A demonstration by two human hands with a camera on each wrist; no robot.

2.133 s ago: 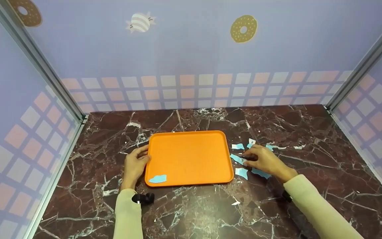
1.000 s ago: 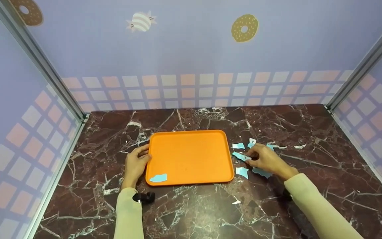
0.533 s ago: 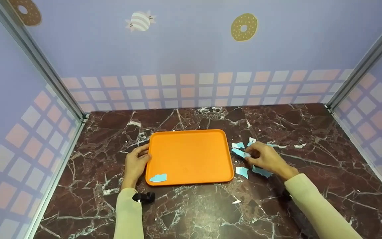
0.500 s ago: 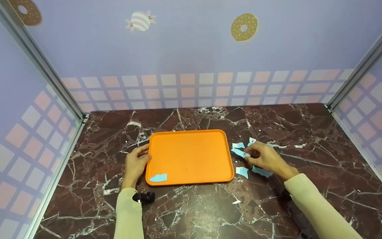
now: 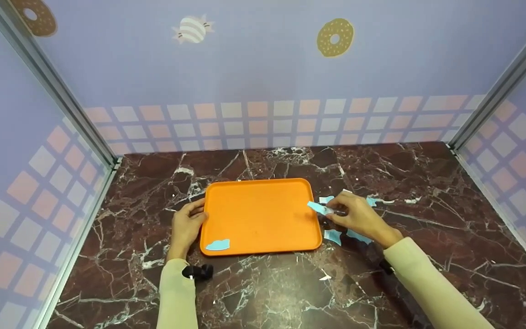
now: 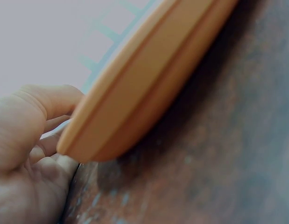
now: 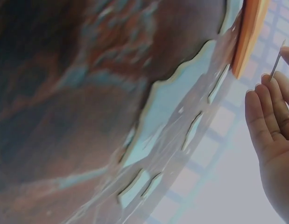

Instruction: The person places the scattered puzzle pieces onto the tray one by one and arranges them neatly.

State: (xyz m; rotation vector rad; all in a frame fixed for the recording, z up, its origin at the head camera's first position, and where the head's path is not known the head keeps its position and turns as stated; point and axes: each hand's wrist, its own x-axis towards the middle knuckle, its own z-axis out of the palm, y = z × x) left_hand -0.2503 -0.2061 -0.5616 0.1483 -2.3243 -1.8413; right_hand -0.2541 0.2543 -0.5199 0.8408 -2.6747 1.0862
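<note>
While the left hand (image 5: 189, 225) grips the orange tray (image 5: 258, 214) by its left edge, the head view shows the right hand (image 5: 360, 215) pinching a torn blue piece (image 5: 318, 208) over the right rim. From the left wrist, fingers meet the tray's edge; from the right, the piece (seen edge-on) stands between thumb and fingers.

There are 2 grips (image 5: 188, 224), 1 tray (image 5: 263, 212) on the table (image 5: 254, 292), 1 blue piece (image 5: 218, 245) in the tray's near left corner, 1 pinched blue piece (image 5: 316, 207) and at least 5 loose pieces (image 5: 333, 236) past its right edge.
</note>
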